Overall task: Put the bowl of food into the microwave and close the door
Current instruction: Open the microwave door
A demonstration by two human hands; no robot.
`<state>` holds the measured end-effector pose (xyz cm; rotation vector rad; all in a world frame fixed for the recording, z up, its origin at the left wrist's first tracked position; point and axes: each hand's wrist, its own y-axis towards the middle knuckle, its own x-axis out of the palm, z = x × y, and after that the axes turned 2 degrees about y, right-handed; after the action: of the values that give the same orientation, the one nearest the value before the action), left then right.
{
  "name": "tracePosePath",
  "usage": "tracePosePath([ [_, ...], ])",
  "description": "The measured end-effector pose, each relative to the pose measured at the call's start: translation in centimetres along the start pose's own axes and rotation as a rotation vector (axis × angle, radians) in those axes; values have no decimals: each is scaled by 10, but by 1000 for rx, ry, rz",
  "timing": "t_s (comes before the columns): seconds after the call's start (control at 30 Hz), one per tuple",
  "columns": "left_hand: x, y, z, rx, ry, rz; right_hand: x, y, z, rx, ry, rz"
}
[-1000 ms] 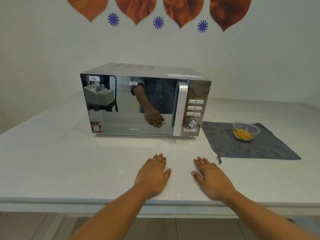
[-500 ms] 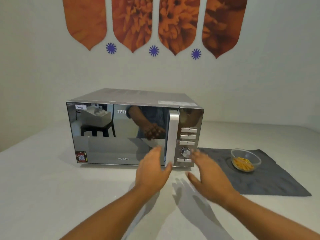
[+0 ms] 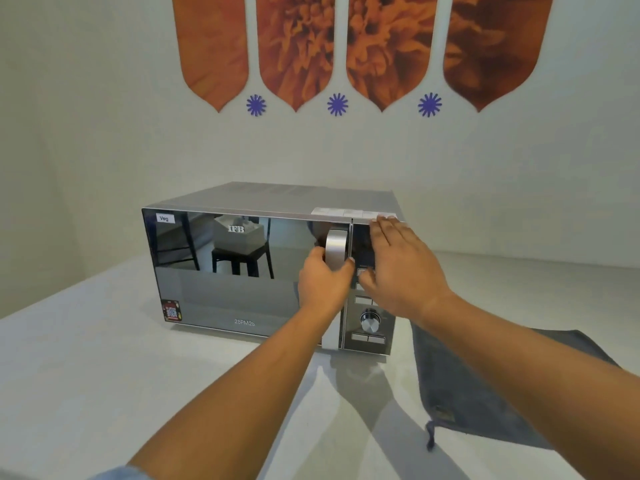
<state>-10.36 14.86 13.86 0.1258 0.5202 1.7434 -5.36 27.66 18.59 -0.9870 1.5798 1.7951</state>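
Observation:
A silver microwave (image 3: 242, 271) with a mirrored door stands on the white counter, door shut. My left hand (image 3: 322, 282) is wrapped around the vertical silver door handle (image 3: 335, 245). My right hand (image 3: 401, 268) lies flat, fingers apart, against the control panel at the microwave's upper right corner, covering some buttons. The bowl of food is hidden behind my right forearm.
A grey cloth (image 3: 460, 386) lies on the counter (image 3: 86, 368) to the right of the microwave, partly under my right arm. A round dial (image 3: 370, 321) and buttons show below my right hand. The wall with orange petal decorations rises close behind.
Both hands rose from the counter to the microwave. The left closed on the door handle and the right pressed flat on the control panel. The view moved closer; the bowl went out of sight.

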Motion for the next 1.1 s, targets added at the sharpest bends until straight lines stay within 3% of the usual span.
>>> tracePosePath([
  [0.27, 20, 2, 3, -39, 195, 109, -5, -2, 14, -79, 12, -28],
  [0.43, 3, -29, 8, -58, 158, 297, -6, -1, 15, -115, -4, -32],
  [0.87, -173, -135, 6, 146, -8, 310, 0, -2, -1, -78, 20, 74],
  [1.1, -276, -146, -16, 187, 2, 305, 21, 12, 6, 99, -37, 118],
])
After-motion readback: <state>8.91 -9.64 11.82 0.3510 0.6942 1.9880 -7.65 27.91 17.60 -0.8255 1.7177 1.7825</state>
